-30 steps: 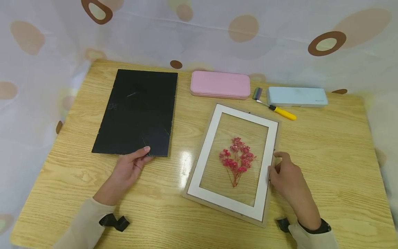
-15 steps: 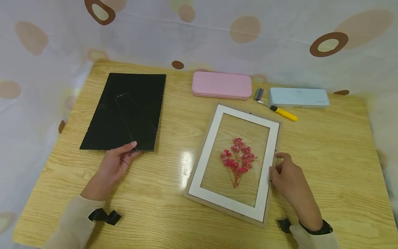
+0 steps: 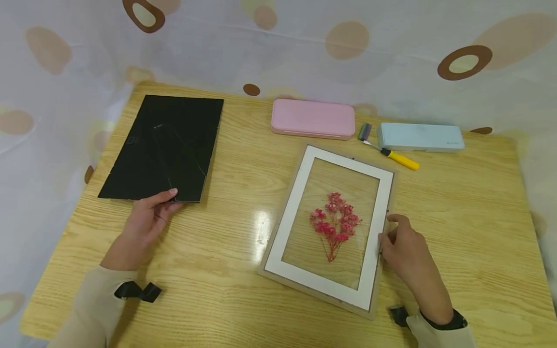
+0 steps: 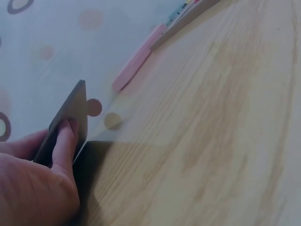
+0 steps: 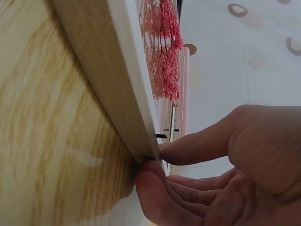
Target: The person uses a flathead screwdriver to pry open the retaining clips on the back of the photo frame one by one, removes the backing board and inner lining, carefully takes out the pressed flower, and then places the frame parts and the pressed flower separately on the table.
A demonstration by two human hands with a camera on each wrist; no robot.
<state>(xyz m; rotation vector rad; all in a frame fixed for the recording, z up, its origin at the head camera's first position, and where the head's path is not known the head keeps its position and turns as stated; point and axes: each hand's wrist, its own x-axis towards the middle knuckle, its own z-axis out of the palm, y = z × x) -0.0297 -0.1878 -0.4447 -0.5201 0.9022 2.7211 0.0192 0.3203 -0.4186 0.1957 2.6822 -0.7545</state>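
My left hand (image 3: 145, 224) pinches the near edge of a black picture-frame backing board (image 3: 167, 145), thumb on top and fingers beneath. In the left wrist view the board (image 4: 70, 113) is tilted, its brown underside close over the table. Toward the middle right lies a picture frame (image 3: 288, 212) with a white mat, pale wooden rim and clear pane. A spray of pink dried flowers (image 3: 335, 220) lies within the mat's opening. At the frame's right side my right hand (image 3: 406, 246) pinches the rim (image 5: 108, 70) between thumb and forefinger. Small dark tabs (image 5: 161, 136) stick out of the rim.
A pink case (image 3: 313, 118) and a light blue case (image 3: 419, 137) stand along the table's back edge. Beside the blue one are a yellow-handled screwdriver (image 3: 402, 159) and a small dark striped block (image 3: 365, 131). A spotted cloth (image 3: 300, 43) hangs behind the table.
My left hand has carried the backing board to the left and slightly away from me. The right hand keeps its place at the picture frame, which has stayed put.
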